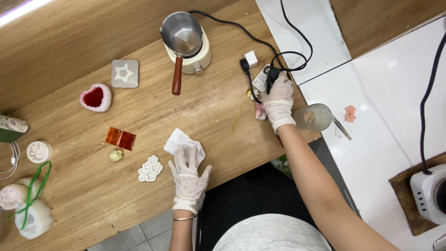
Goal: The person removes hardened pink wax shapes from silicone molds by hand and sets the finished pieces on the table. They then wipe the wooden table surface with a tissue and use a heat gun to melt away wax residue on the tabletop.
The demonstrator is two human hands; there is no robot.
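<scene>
My left hand, in a white glove, lies flat with fingers spread on a white tissue on the wooden table. My right hand, also gloved, is closed around a dark handle with a black cord near the table's right edge. A white flower-shaped mould lies just left of my left hand. A thin gold spoon lies left of my right hand.
A steel pot with a wooden handle sits on a small cream heater. A heart-shaped mould, a grey star tile, an amber block, a ribbed glass and white moulds at the left edge surround the work area.
</scene>
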